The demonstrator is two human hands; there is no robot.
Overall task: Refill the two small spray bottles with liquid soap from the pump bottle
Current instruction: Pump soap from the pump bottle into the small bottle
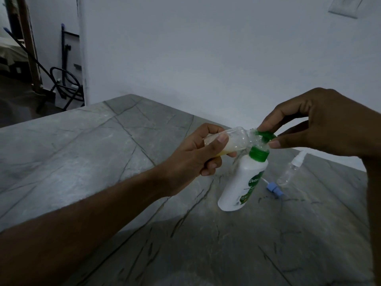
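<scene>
My left hand [198, 153] grips a small clear spray bottle [235, 141], tilted almost flat, with yellowish soap pooled inside and its open mouth against the green pump head [266, 137]. My right hand [321, 124] pinches that pump head between thumb and fingers. Below it stands the white pump bottle [241, 182] with a green collar, upright on the grey stone table [103, 151]. A second clear spray bottle [291, 169], white sprayer fitted, lies tilted on the table to the right. A loose blue spray cap with its tube [273, 187] lies beside the pump bottle.
A white wall runs behind the table's far edge. At the far left, past the table's corner, a doorway shows a black metal stand and leaning poles [61, 79]. A switch plate [346, 7] sits high on the wall at right.
</scene>
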